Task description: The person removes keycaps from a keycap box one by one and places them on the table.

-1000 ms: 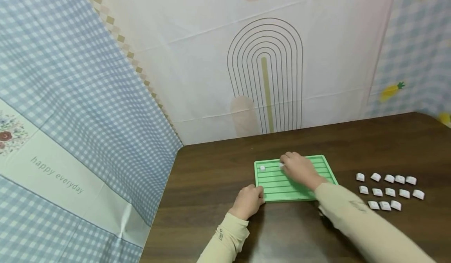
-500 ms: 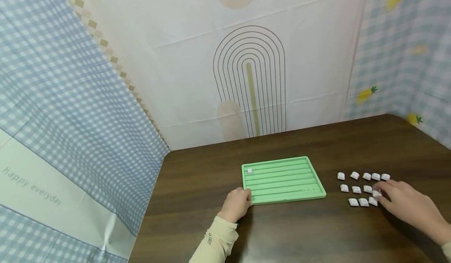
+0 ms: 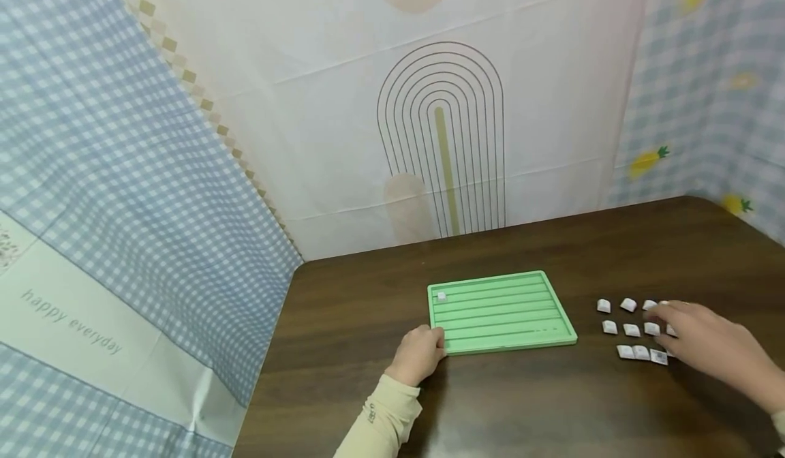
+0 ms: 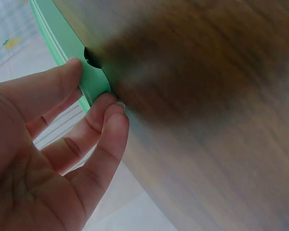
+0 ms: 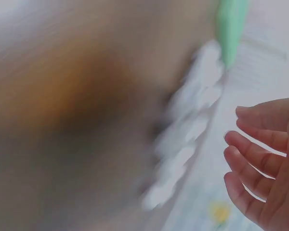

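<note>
My left hand (image 3: 419, 356) pinches the near left corner of a shallow green tray (image 3: 499, 343) with ridges across it. In the left wrist view, the thumb and fingers close round the tray's edge (image 4: 70, 45). A single white keycap (image 3: 441, 297) sits in the tray's far left corner. Over the right side of the table, my right hand (image 3: 714, 342) hovers among rows of white keycaps (image 3: 632, 330), hiding some of them. Its fingers are loosely bent and spread in the right wrist view, with nothing between them. One front-row keycap (image 3: 659, 357) shows a greyish face.
The dark wooden table (image 3: 509, 403) ends at a patterned cloth backdrop (image 3: 343, 138), with blue checked cloth (image 3: 184, 172) along the left. Between tray and keycaps lies a narrow strip of table.
My right hand has left the tray with the second keycap and moved right to the keycap rows, where its fingers now hold nothing. My left hand stays on the tray corner.
</note>
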A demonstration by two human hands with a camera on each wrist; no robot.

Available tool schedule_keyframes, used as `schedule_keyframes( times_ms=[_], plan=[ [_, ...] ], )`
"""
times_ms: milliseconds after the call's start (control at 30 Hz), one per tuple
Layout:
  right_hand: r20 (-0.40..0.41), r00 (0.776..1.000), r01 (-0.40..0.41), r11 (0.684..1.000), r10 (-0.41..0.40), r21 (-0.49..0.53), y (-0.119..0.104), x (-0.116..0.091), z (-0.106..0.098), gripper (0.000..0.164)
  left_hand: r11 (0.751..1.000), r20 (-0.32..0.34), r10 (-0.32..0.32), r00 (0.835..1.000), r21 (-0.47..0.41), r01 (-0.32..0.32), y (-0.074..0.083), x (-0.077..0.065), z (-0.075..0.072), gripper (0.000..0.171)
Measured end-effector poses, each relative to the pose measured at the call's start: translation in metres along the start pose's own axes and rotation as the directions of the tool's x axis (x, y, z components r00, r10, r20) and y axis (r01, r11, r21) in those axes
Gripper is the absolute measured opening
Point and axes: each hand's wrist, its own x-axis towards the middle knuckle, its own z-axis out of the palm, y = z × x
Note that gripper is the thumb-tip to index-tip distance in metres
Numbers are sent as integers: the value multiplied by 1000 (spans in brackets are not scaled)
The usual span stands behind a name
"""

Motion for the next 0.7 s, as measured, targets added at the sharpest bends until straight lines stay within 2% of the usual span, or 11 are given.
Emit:
schedule_keyframes(
  times_ms=[100,167,300,400,467,533,700],
  plan=[
    [-36,995,91,995,-89,42,-36,31,-4,26,1000,-12,0,1000,10,0,0,1,-1,19],
    [-65,986,158,986,-155,58,-63,56,4,27,1000,-19,2,1000,15,-2,0,2,-1,19],
    [-127,973,212,966,-194,149,-119,108,39,28,1000,-28,6,1000,16,-5,-3,1,0,19],
    [-144,969,230,944,-200,235,-160,140,66,32,1000,-23,2,1000,8,-2,-5,-2,2,19],
    [-138,968,238,936,-208,260,-182,155,80,34,1000,-20,4,1000,0,-4,-5,-2,3,18],
    [-124,971,228,941,-203,249,-197,164,87,34,1000,-18,17,1000,-4,-17,-5,-2,4,17],
    [-115,978,189,968,-172,164,-214,175,92,22,999,-25,37,999,8,-37,-5,-1,4,16]
  ],
)
